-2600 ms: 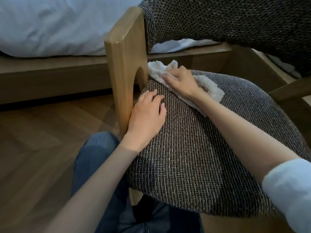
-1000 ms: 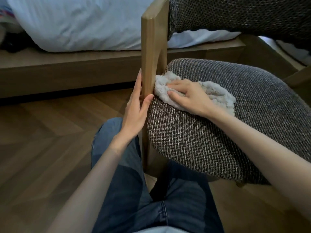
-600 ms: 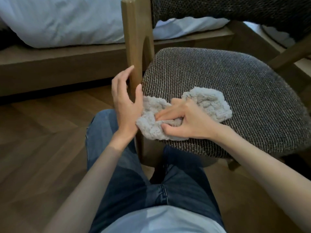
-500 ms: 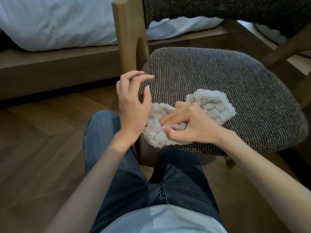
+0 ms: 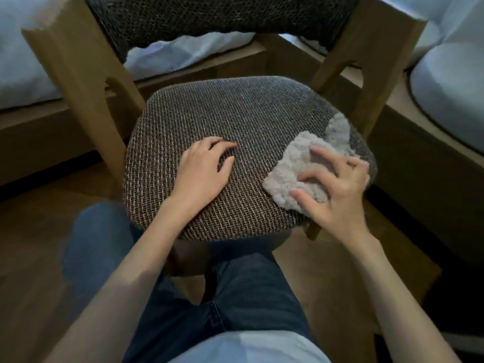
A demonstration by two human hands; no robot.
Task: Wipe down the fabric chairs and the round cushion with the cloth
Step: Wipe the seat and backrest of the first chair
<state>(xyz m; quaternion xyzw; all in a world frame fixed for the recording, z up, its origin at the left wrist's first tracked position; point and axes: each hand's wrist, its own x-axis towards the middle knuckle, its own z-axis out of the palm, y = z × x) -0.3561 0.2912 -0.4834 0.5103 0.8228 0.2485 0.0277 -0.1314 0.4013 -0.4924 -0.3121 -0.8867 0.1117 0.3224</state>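
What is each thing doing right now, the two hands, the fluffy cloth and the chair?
Dark woven fabric chair: standing upright, not tipped.
Grey fluffy cloth: bunched up, lying on the right side of the seat.
Right hand: fingers curled, gripping the cloth against the seat.
Left hand: resting on the seat, fingers loosely bent, holding nothing.

Bedroom, home or guest room, cannot tell which. Pale rumpled bedding [image 5: 23,74] spills over a low wooden bed base [image 5: 39,137] that runs behind and along the left, above a wood-plank floor [image 5: 31,258] laid at angles. A woven fabric chair [image 5: 235,113] with a timber frame stands close against the bed, and a pale rounded cushion [image 5: 445,95] with dark piping sits on a wooden ledge at right.
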